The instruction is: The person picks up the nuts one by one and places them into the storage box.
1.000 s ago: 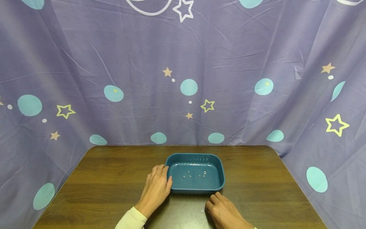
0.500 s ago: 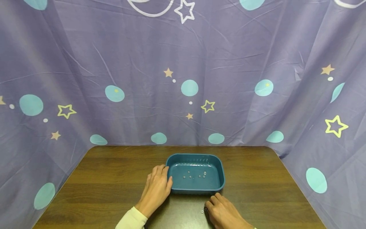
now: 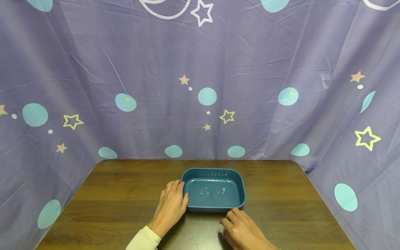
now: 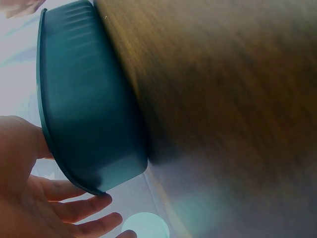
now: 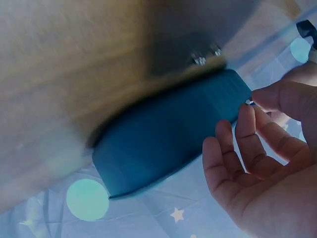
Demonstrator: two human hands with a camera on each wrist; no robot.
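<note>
My left hand (image 3: 169, 203) rests at the left end of a teal rectangular tray (image 3: 215, 207), its thumb over the rim. In the left wrist view its fingers are fairly straight, reaching past the tray's corner. My right hand (image 3: 243, 229) is low in front of the tray's right front corner. Thumb and a fingertip pinch a tiny shiny metal nut (image 5: 249, 101), mostly hidden by the fingers. Two more nuts (image 5: 198, 59) lie on the table in the right wrist view, just by this hand. Several small nuts (image 3: 207, 193) lie scattered on the tray floor.
The brown wood-grain table (image 3: 131, 187) reaches back to a purple curtain (image 3: 156, 69) printed with stars and dots. The curtain also hangs along both sides. The tray's raised walls stand between the hands and the nuts inside.
The fingers of my right hand have lifted a little and shifted slightly up toward the tray, baring a nut beneath them. The left hand and the tray stay put.
</note>
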